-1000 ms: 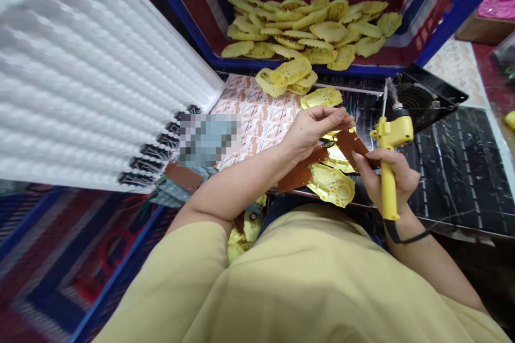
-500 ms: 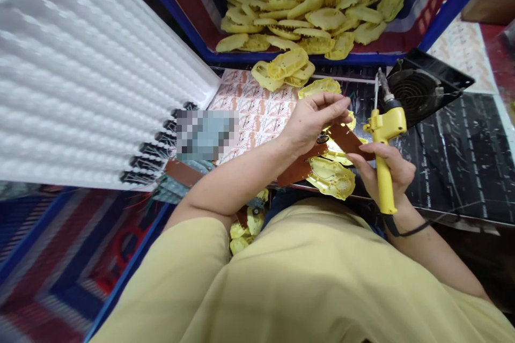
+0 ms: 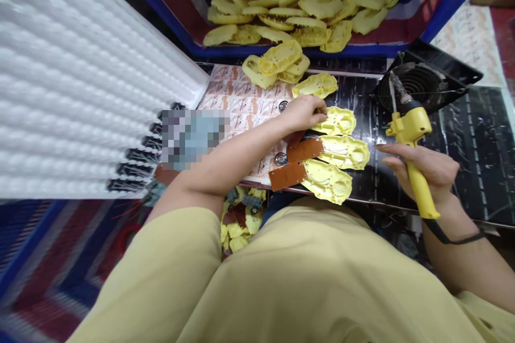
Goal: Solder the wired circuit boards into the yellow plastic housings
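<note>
My right hand (image 3: 432,171) grips a yellow soldering gun (image 3: 420,174) by its handle, thumb and forefinger stretched to the left. The metal tip slants up in front of a black fan (image 3: 430,77). My left hand (image 3: 306,113) is at the left end of a yellow plastic shell (image 3: 340,121), its fingers pinched together; whatever lies between them is hidden. Nearer my body are two more shells, a middle shell (image 3: 349,152) and a front shell (image 3: 330,182), with thin wires inside. Brown circuit boards (image 3: 287,176) overlap their left ends. Another board is partly covered by my left wrist.
A blue-rimmed crate (image 3: 346,56) behind the bench holds many yellow shells. More shells (image 3: 281,61) are stacked before it. Small round speakers (image 3: 281,158) lie left of the boards. A white foam tray (image 3: 80,75) with black-ended parts leans at the left.
My left hand has moved down and left from above the boards to a shell. The right hand has let go of a brown board and shifted right with the soldering gun.
</note>
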Motion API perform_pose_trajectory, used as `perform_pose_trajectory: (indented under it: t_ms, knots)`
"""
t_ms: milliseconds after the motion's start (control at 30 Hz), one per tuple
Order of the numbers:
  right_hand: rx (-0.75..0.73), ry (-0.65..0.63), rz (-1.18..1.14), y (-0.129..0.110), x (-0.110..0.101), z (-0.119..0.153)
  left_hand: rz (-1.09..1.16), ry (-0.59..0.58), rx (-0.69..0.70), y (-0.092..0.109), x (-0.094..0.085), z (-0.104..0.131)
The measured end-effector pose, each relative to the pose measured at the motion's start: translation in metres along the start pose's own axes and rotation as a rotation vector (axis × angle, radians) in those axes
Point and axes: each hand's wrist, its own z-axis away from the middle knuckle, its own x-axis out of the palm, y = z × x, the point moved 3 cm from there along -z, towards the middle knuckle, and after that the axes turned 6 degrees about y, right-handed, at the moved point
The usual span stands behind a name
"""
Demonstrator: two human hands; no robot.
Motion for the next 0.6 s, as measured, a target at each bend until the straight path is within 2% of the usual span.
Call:
perform_pose_trajectory:
  t_ms: [67,133,267,400,467,533,600]
  knots:
    - [-0.041,-0.013,0.007,0.003,-0.006,0.001,0.021,-0.016,0.091,0.003,0.01,-0.002]
    - [-0.064,-0.004,0.068,0.007,-0.015,0.001,0.029,0.006,0.177,0.007,0.012,-0.004]
    - [-0.057,0.075,0.202,0.015,-0.033,0.009,-0.014,0.04,0.171,0.015,0.009,-0.005]
    - [0.245,0.171,0.03,0.025,-0.032,0.031,-0.029,-0.018,0.114,0.023,0.008,-0.005]
    - [0.394,0.166,-0.082,0.029,-0.027,0.043,-0.012,-0.025,0.085,0.025,0.008,-0.005]
    - [0.452,0.144,-0.139,0.031,-0.021,0.048,0.009,-0.027,0.068,0.025,0.007,-0.006]
    - [0.442,0.132,-0.162,0.032,-0.017,0.047,0.029,-0.037,0.059,0.024,0.006,-0.006]
